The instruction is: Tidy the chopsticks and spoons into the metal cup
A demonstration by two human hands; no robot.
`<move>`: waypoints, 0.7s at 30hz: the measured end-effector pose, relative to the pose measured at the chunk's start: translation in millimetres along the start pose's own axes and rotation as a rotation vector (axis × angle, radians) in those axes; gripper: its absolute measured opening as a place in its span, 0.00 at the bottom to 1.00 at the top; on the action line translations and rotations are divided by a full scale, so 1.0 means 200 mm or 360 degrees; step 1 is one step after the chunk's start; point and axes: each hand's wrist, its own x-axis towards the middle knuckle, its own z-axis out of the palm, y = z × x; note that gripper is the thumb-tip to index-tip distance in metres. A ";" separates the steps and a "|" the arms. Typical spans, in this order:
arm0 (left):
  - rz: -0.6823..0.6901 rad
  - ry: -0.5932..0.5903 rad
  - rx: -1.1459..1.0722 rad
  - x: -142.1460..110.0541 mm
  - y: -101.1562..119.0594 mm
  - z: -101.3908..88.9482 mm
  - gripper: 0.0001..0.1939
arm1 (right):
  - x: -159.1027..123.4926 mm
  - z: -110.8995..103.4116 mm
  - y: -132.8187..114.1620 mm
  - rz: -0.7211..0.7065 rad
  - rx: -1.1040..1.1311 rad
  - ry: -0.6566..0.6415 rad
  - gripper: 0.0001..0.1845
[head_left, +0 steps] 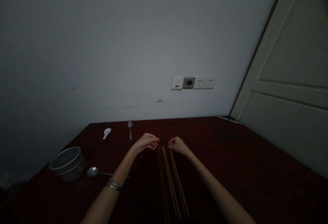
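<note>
Three pairs of chopsticks lie lengthwise on the dark red table in front of me: a dark brown pair [163, 183] on the left, a light wooden pair [171, 182] in the middle and another light pair [179, 183] on the right. My left hand [147, 142] is beside the far end of the dark pair, fingers loosely stretched and holding nothing visible. The fingers of my right hand [177, 145] are pinched at the far tips of the right-hand pair, which stays lying on the table. Dim light blurs the exact contact.
A clear bowl [70, 169] stands at the table's left edge. A long-handled metal spoon [92, 171] lies partly behind my left forearm. Farther back are a white spoon [107, 133] and a small metal spoon [130, 130]. The wall has sockets [203, 82]; a door [289, 97] is right.
</note>
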 end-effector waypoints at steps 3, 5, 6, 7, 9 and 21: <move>0.0000 0.0005 -0.0001 0.01 -0.02 -0.01 0.17 | -0.01 0.01 -0.02 -0.0031 -0.0113 0.0028 0.12; -0.0002 0.0006 0.0008 0.02 -0.03 -0.02 0.16 | -0.03 0.01 -0.03 -0.0066 -0.0165 0.0051 0.12; -0.0004 0.0005 0.0014 0.02 -0.03 -0.02 0.16 | -0.03 0.01 -0.04 -0.0081 -0.0190 0.0060 0.12; -0.0004 0.0003 0.0017 0.02 -0.03 -0.02 0.16 | -0.04 0.01 -0.05 -0.0098 -0.0214 0.0064 0.11; -0.0003 -0.0001 0.0017 0.02 -0.03 -0.02 0.15 | -0.05 0.01 -0.06 -0.0119 -0.0254 0.0065 0.10; -0.0034 0.0031 0.0027 0.01 -0.02 -0.01 0.16 | -0.05 0.04 -0.03 -0.0009 -0.0312 0.0167 0.14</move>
